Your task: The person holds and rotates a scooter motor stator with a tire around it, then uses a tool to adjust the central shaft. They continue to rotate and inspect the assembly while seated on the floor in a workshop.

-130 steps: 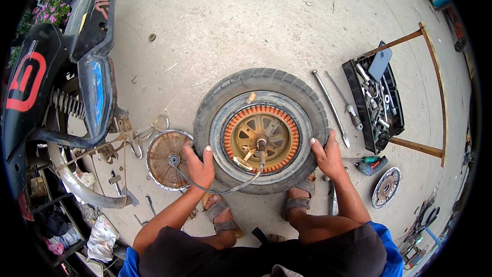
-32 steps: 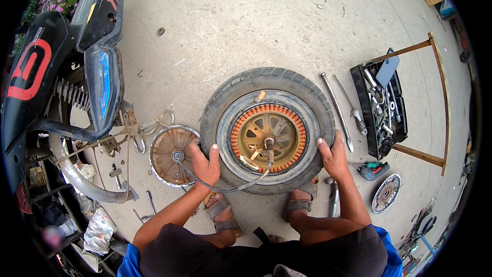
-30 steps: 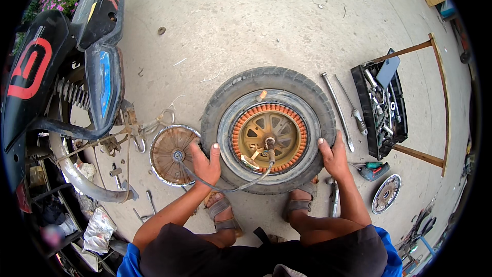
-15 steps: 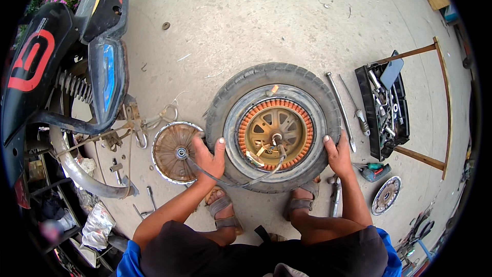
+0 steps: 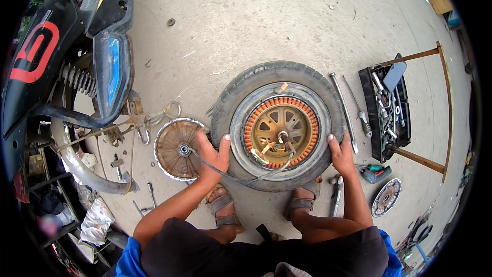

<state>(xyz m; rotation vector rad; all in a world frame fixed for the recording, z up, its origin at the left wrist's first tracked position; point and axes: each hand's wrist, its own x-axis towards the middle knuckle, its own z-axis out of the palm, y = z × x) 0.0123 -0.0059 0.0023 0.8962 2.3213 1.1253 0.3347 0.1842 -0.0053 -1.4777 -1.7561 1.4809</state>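
We have slid our left hand [image 5: 212, 155] and right hand [image 5: 341, 155] slightly along the black rubber-tyred hub-motor wheel [image 5: 279, 125], both palms still pressing its sidewall, steadying it flat.

A black tool tray [image 5: 390, 107] lies right; a round metal cover [image 5: 178, 149] left, beside a scooter [image 5: 61, 66].

Left hand [image 5: 212, 155] and right hand [image 5: 341, 154] spread wide apart, fingers curled, forearms extended.

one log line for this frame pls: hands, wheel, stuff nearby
left hand gripping tyre near side | right hand gripping tyre right side | wheel flat on ground, cable trailing from hub | round cover left | tool tray right
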